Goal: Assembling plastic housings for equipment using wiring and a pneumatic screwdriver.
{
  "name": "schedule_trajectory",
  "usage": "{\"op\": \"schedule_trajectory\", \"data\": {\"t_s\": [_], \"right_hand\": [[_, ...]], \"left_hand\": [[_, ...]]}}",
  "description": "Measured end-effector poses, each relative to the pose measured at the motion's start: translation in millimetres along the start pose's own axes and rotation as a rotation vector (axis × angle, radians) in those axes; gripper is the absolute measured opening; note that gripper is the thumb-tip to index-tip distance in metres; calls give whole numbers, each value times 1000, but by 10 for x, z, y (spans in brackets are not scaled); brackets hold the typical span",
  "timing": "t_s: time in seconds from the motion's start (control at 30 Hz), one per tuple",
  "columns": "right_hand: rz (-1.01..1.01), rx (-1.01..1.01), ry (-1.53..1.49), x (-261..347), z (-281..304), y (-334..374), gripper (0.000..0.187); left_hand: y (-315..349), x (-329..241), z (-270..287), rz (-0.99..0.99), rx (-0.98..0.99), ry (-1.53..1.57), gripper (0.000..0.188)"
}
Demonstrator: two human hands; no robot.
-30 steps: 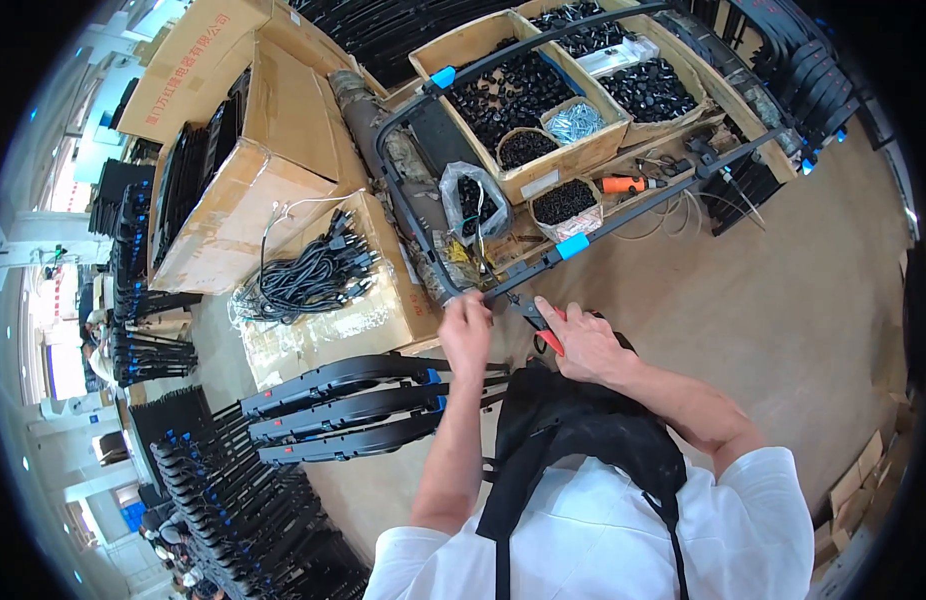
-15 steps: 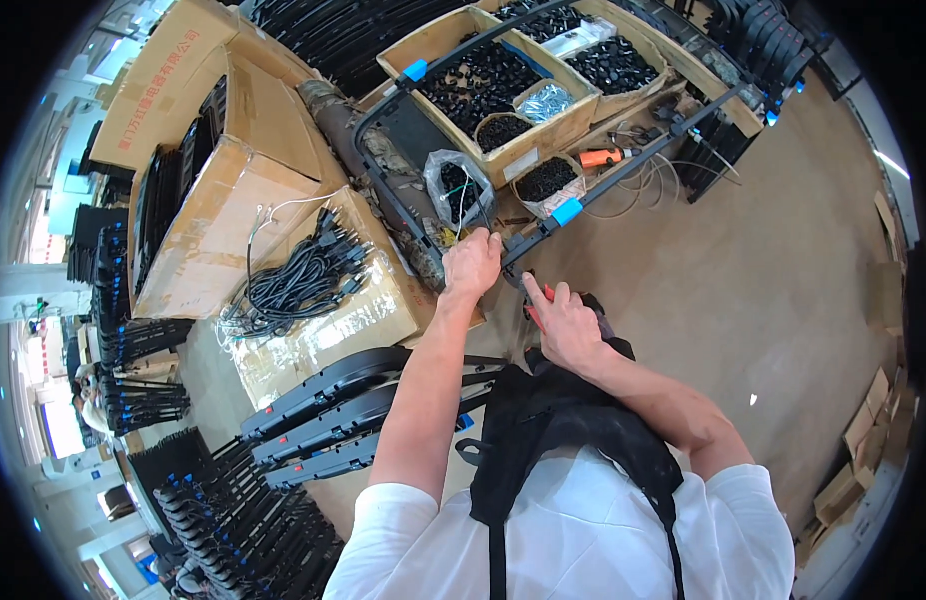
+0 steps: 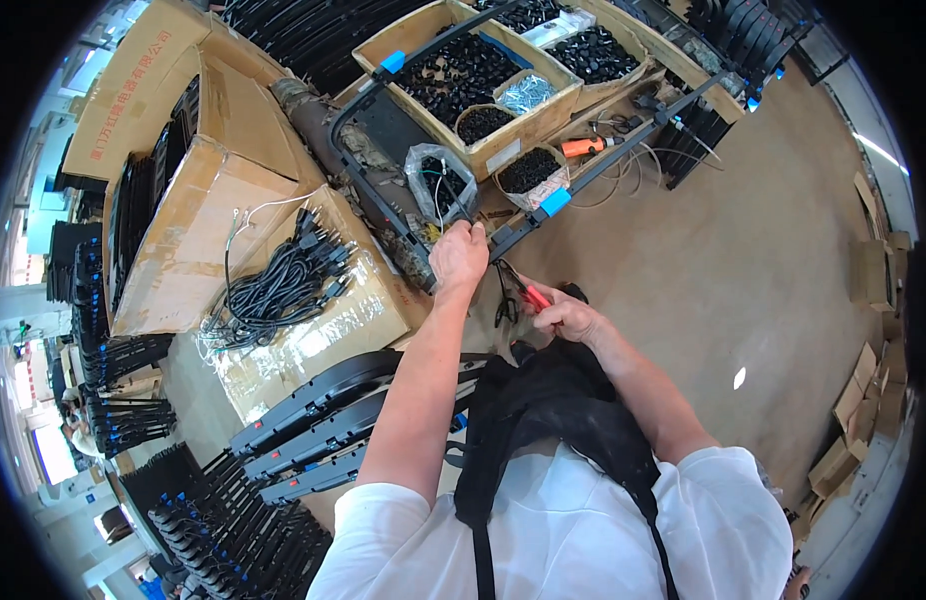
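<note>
My left hand (image 3: 459,256) is closed near the near corner of a black tubular frame (image 3: 513,238). Thin white wire ends (image 3: 442,192) of a cable rise above that fist, and a dark loop hangs below it; the grip itself is hidden by the fingers. Red-handled pliers (image 3: 535,297) are in my right hand (image 3: 567,315), lower and to the right, their dark jaws pointing up toward the frame corner. A plastic bag of small black parts (image 3: 440,182) sits just beyond my left hand, inside the frame.
Wooden bins (image 3: 503,155) of black parts and silver screws stand ahead. An orange-handled tool (image 3: 586,146) lies beside them. At left, black power cords (image 3: 283,285) lie on a taped carton (image 3: 323,335), next to an open carton (image 3: 213,220). Long black parts (image 3: 318,410) lean by my left arm.
My right hand has drawn down, away from the frame corner, and its grip on the pliers has turned. My left hand stays closed by the corner. The whole view has shifted slightly.
</note>
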State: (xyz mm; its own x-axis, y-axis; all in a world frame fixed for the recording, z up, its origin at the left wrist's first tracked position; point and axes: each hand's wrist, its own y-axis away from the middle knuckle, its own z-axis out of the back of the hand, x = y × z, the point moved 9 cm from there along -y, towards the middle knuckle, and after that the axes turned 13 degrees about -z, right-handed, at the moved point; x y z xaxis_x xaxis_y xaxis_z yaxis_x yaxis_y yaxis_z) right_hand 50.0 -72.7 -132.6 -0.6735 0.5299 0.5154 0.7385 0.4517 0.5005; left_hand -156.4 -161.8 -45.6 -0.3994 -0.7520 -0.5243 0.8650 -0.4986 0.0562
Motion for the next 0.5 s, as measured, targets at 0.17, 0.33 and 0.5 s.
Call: {"op": "schedule_trajectory", "data": {"t_s": [0.17, 0.33, 0.5], "right_hand": [[-150, -534, 1041, 520, -101, 104, 78], [-260, -645, 1212, 657, -15, 529, 46], [-254, -935, 1177, 717, 656, -112, 41]], "left_hand": [[13, 186, 116, 24, -41, -26, 43], [74, 156, 203, 27, -111, -58, 39], [64, 249, 66, 45, 63, -36, 49]]}}
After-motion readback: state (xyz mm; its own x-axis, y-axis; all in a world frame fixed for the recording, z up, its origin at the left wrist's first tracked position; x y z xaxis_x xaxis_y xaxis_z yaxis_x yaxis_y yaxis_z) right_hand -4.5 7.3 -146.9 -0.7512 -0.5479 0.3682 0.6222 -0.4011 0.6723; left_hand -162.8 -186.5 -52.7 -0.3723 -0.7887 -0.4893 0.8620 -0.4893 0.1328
